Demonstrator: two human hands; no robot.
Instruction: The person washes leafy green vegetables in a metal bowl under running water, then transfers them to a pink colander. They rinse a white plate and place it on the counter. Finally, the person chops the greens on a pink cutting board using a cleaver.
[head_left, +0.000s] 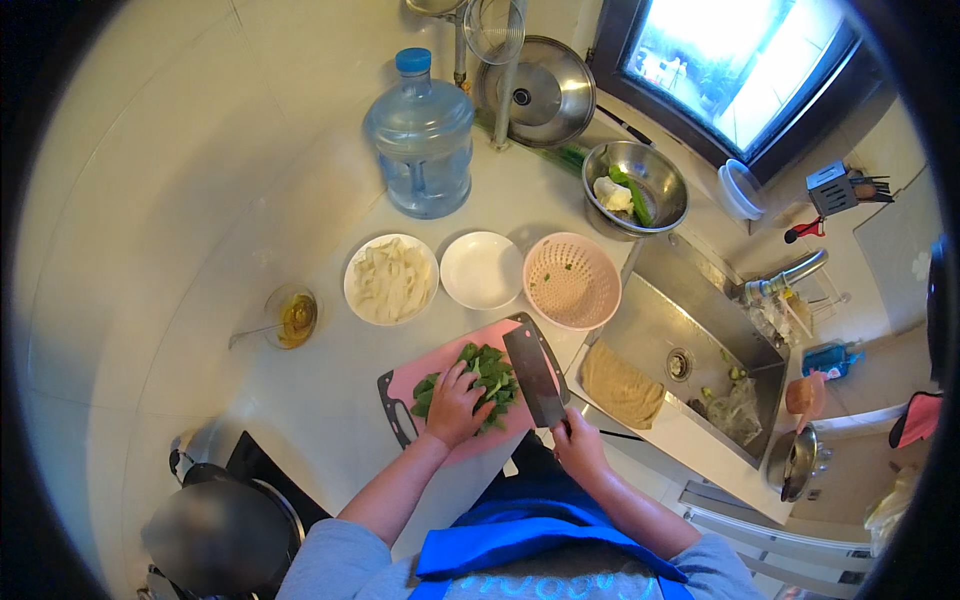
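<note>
Chopped leafy greens (491, 375) lie in a pile on a pink cutting board (457, 452) with dark edges. My left hand (456, 405) rests on the pile with its fingers spread. My right hand (579, 444) grips the handle of a cleaver (535, 375), whose blade is over the board's right side, beside the greens. Behind the board stand a white plate of pale sliced pieces (391, 279), a white plate (481, 270) with nothing seen on it, and a pink colander (571, 281) with a few green bits.
At the left stands a glass bowl of yellowish liquid (297, 319) with a utensil. A large water bottle (421, 142) and a steel bowl of vegetables (636, 187) are at the back. A tan cloth (621, 384) lies by the sink (667, 322); a pan (221, 536) sits lower left.
</note>
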